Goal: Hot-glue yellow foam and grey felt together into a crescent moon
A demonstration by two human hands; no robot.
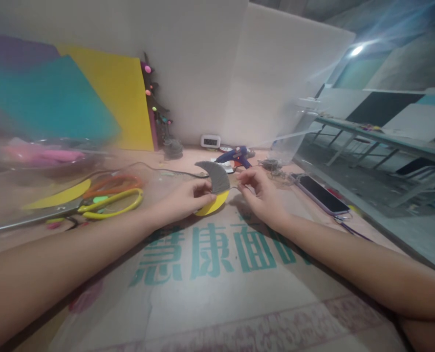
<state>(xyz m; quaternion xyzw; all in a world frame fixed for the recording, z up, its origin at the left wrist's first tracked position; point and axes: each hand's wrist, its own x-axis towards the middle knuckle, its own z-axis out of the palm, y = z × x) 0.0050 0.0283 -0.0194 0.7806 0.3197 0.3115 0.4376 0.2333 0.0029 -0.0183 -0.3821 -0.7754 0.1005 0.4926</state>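
Observation:
My left hand [184, 199] is closed on a crescent moon cut-out [210, 209]. The lower part of the crescent is flat yellow, and its upper part is covered with rows of grey cord [220, 178]. From the crescent's right side a short length of this cord leads to my right hand [260, 193], whose thumb and fingertips are pinched on it. Both hands are just above a printed sheet [188, 303] with large green characters. Behind the crescent lies a blue glue gun [235, 155]. A tangle of grey cord [272, 165] lies beyond my right hand.
Yellow-handled scissors [111, 205] and a yellow cut piece [63, 194] lie at the left. A phone [322, 194] rests near the table's right edge. At the back stand a small digital clock [210, 141], coloured sheets [111, 98] and a small decorated tree [162, 117].

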